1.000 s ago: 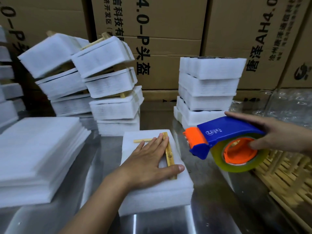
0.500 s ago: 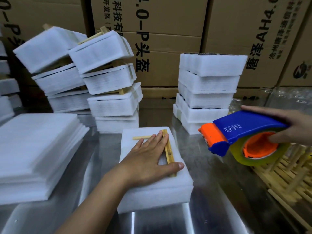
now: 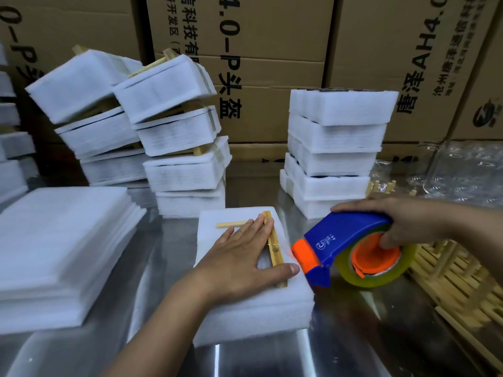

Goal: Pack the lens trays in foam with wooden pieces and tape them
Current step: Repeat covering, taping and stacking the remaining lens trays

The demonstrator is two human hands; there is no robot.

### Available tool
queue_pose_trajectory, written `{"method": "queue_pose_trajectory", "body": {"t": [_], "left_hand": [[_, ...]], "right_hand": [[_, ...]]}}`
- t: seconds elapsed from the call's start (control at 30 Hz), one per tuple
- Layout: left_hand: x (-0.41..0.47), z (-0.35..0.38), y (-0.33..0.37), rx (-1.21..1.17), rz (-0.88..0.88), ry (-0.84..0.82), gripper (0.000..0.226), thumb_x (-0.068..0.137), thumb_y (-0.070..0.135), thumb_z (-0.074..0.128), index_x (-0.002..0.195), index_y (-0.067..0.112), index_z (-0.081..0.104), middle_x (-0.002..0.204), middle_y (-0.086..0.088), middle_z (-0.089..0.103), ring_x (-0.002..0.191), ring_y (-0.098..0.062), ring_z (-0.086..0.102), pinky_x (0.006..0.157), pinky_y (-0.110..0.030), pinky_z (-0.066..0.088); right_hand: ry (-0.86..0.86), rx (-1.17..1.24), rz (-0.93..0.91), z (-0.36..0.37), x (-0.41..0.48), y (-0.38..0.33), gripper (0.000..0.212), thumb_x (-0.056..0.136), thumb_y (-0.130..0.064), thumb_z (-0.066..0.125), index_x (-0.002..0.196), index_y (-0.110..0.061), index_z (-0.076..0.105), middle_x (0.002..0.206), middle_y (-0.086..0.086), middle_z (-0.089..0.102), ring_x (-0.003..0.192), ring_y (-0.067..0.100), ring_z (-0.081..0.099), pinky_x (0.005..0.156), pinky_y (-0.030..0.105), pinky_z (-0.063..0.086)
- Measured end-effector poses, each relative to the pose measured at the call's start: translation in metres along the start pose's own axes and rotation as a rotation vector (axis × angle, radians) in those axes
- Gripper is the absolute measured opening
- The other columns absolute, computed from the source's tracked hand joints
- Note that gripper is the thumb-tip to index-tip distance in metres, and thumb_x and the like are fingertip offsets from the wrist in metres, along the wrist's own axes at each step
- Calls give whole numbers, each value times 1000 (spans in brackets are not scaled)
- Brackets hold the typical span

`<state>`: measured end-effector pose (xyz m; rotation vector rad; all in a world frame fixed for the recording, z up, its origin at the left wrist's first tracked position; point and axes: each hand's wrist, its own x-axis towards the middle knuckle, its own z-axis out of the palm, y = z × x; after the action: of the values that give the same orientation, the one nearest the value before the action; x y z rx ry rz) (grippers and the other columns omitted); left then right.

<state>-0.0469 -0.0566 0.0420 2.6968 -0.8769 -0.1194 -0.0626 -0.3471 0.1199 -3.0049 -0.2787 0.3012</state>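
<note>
Polished steel tabletop [image 3: 340, 349], backed by brown cardboard cartons [image 3: 272, 50] with black print. One white foam-wrapped pack [image 3: 245, 317] lies at centre, toward 6 o'clock. Two pale wooden pieces sit at right angles on its top: one long drilled wooden strip [image 3: 275, 250] and one short wooden stick [image 3: 231, 225]. The left hand [image 3: 242, 257] lies flat, fingers straight, pressing both down. At 3 o'clock the right hand [image 3: 408, 221] grips one blue-and-orange plastic tape dispenser [image 3: 343, 238], fingers curled into its one roll of clear yellowish tape [image 3: 381, 280]. The dispenser's orange nose is just beside the pack's right edge. At 1 o'clock stands one stack of five white foam bundles [image 3: 337, 148]; at 9 o'clock, one pile of loose white foam sheets [image 3: 60, 240].
</note>
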Motion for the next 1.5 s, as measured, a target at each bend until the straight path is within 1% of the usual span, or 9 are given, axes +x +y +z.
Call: {"method": "queue_pose_trajectory", "body": {"t": [0.1,0.17,0.37,0.53,0.63,0.77,0.9,1.13,1.5], "left_hand": [[1,0,0,1,-4,-3,106,57,89,12,145,40,-18,151,21,-24,138,3,-21,115,-27,-10],[1,0,0,-2,-5,-4,105,58,89,13,145,40,-18,151,22,-24,138,3,-21,115,-26,-10],[0,-1,3,11,-12,-13,103,58,87,13,145,40,-19,151,21,-24,139,2,-20,116,-27,-9],[-1,-3,3,18,-20,-18,103,59,87,12,145,39,-19,151,21,-24,140,2,-20,115,-27,-8],[-1,-2,3,14,-20,-21,104,58,88,12,145,39,-18,151,22,-23,139,2,-19,116,-27,-7],[-1,-2,2,9,-15,-20,104,59,88,13,145,39,-18,152,21,-23,139,2,-19,115,-27,-7],[-1,-3,3,13,-20,-23,104,58,88,12,145,39,-19,152,21,-24,139,2,-20,117,-28,-7],[-1,-3,4,26,-20,-25,105,57,87,12,145,38,-19,152,20,-23,140,1,-19,115,-27,-8],[-1,-1,3,25,-11,-8,104,59,87,12,145,38,-19,152,20,-24,139,2,-19,114,-26,-9]], "right_hand": [[-17,-11,-23,3,7,-5,88,77,-18,67,114,-80,16,128,-12,40,109,13,47,91,32,46],[-31,39,-32,6,7,-3,87,78,-16,67,112,-80,18,133,-14,39,109,13,48,92,34,48],[-16,128,-61,16,7,8,83,80,-28,71,113,-82,18,125,-16,35,102,6,45,82,23,44],[24,187,-109,24,6,12,82,79,-27,72,117,-79,20,139,-29,13,125,7,27,97,26,39],[64,274,-136,28,5,13,80,79,-22,72,119,-76,27,140,-29,23,119,3,39,84,19,43],[81,286,-144,30,3,13,77,82,-21,69,119,-74,28,124,-31,30,100,-1,48,67,13,45],[98,244,-162,31,3,13,76,84,-18,67,121,-71,27,118,-32,30,95,-9,45,67,5,41],[21,148,-124,22,5,11,74,85,-25,67,127,-67,22,126,-16,35,111,7,44,92,30,45],[-82,-11,-57,11,16,2,77,84,-20,63,128,-66,20,126,-13,37,110,11,46,91,31,48]]}}
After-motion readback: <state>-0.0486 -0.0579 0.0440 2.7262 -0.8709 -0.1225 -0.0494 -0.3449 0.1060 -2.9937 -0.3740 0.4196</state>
